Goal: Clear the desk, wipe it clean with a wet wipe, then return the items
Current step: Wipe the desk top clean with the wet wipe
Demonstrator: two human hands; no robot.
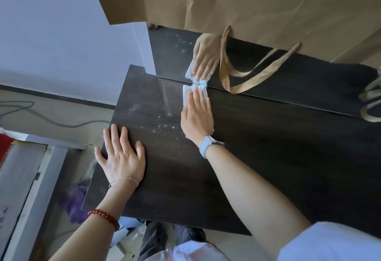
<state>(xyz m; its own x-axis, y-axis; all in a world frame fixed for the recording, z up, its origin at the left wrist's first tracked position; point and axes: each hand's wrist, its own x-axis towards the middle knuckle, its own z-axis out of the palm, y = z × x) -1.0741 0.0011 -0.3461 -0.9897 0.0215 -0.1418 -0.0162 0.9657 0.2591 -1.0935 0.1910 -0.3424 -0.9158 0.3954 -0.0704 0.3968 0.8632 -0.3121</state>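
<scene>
Midway through the wiping step, the right hand (196,114) presses a wet wipe (194,90) flat at the centre of the frame against the bench's (268,157) mirrored back edge — the left hand (121,157) spread flat, bracing at lower left — with dusty specks toward the left likely next.

no readable text, labels, brands or numbers anywhere in view, faint dark marks on the grey panel (12,199) at far left, too blurred to make out
</scene>
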